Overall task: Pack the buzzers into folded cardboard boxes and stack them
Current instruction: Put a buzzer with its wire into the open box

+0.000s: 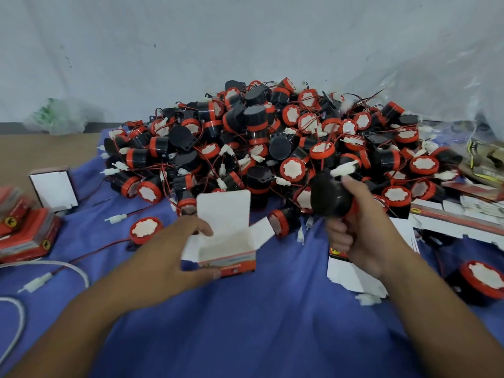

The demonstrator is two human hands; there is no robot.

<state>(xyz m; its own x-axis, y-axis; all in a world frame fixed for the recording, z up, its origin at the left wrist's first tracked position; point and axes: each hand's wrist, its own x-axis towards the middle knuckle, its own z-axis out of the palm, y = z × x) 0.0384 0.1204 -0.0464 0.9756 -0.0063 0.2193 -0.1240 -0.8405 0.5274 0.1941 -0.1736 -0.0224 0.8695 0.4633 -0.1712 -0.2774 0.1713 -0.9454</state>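
Note:
My left hand [174, 257] grips a small red and white cardboard box [234, 257] that stands on the blue cloth with its lid flap up and its inside bare. To its right, my right hand [360, 230] holds a black and red buzzer [331, 196] raised above the cloth, with the white connector [344, 168] sticking up past my thumb. Behind both hands lies a big heap of black and red buzzers [272, 137] with red wires and white plugs.
Closed red boxes [24, 230] are stacked at the left edge, with an open white box [53, 189] behind them. Flat unfolded box blanks [351, 276] lie under my right wrist and more [461, 216] at the right. Loose buzzers [146, 230] [482, 279] lie on the blue cloth [259, 309].

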